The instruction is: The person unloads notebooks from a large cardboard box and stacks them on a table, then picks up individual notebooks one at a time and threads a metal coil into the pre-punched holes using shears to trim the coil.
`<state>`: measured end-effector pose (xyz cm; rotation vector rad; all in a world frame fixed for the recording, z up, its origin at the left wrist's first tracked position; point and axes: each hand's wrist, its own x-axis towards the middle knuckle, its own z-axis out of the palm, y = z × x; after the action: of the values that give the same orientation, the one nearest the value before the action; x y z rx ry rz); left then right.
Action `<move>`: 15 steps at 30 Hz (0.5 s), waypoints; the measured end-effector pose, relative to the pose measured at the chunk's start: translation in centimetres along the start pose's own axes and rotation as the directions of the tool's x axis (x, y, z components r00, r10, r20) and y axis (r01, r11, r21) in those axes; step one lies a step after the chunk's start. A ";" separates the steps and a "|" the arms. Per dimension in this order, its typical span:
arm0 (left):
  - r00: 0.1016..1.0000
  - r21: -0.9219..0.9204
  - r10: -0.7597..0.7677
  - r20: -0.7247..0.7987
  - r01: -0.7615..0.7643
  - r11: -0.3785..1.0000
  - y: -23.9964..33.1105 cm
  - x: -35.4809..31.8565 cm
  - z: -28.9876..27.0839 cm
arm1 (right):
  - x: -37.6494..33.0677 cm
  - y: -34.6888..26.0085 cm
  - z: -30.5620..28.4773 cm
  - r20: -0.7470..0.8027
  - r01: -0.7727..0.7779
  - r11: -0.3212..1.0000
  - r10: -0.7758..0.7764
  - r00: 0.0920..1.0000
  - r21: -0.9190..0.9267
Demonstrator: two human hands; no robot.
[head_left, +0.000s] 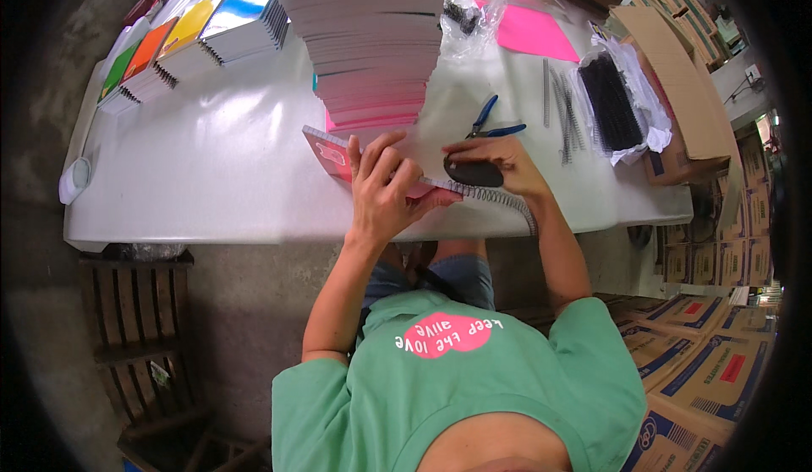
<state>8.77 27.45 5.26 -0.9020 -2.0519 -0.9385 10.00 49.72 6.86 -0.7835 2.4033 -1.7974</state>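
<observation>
Head view: both hands [440,176] grip pink notebook [334,152].

Brown cardboard boxes [710,362] with blue-red prints stacked on floor at right; clear plastic bags [474,7] on table

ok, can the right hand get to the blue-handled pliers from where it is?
Probably yes. The right hand rests on the notebook's spiral with a dark object under it, and the blue-handled pliers lie just beyond it on bare table, nothing between. It would have to let go first.
</observation>
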 end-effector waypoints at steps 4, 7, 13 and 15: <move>1.000 0.000 -0.011 0.007 0.011 1.000 -0.1 0.0 0.1 | -0.7 -0.7 -0.2 0.109 0.198 0.911 -0.252 0.961 0.362; 1.000 -0.022 -0.020 0.023 0.020 1.000 -0.2 -0.4 -0.1 | 0.6 -1.6 0.1 -0.024 0.025 0.999 -0.024 0.999 0.045; 0.997 -0.124 -0.074 -0.016 0.072 0.990 0.2 -0.1 -0.2 | 2.1 -2.2 0.5 0.034 0.092 0.996 -0.093 0.995 0.009; 0.993 -0.161 -0.118 -0.005 0.116 0.980 0.3 -0.7 -0.3 | 1.7 -2.7 0.8 0.028 0.184 0.972 -0.190 0.981 0.143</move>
<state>9.44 27.20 4.97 -0.8620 -2.0579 -1.1850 9.74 47.77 9.51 -1.0507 2.2140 -1.9687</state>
